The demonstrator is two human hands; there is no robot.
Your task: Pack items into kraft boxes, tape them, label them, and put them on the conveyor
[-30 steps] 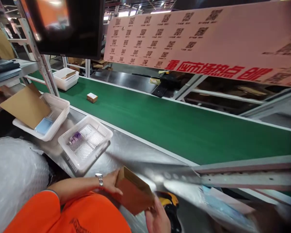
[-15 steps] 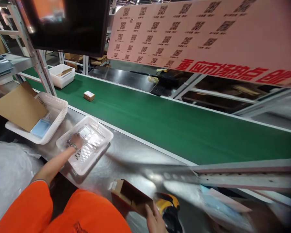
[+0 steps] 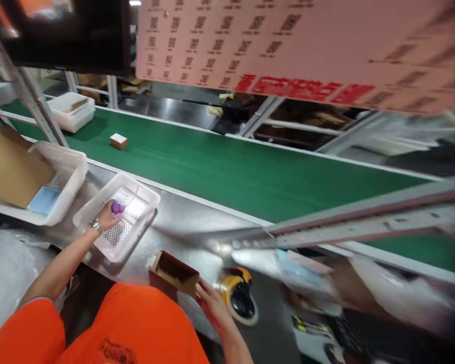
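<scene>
My left hand (image 3: pixel 108 216) is inside a white perforated basket (image 3: pixel 98 241) on the steel bench and is closed on a small purple item (image 3: pixel 117 207). A white paper slip lies in that basket beside the hand. My right hand (image 3: pixel 211 302) holds the side of an open brown cardboard box (image 3: pixel 173 273) that stands near the bench's front edge, close to my orange shirt. A yellow tape dispenser (image 3: pixel 238 294) sits just right of the box.
A second white basket (image 3: pixel 66 178) at left holds a cardboard sheet and a blue item. A green conveyor belt (image 3: pixel 250 174) runs behind the bench with a small box (image 3: pixel 118 141) and a white bin (image 3: pixel 71 110) on it. A code-printed board (image 3: pixel 273 45) hangs overhead.
My left hand left the box, reached into the perforated basket and now lifts the purple item. My right hand keeps the box, which now stands open on the bench. The view has swung right.
</scene>
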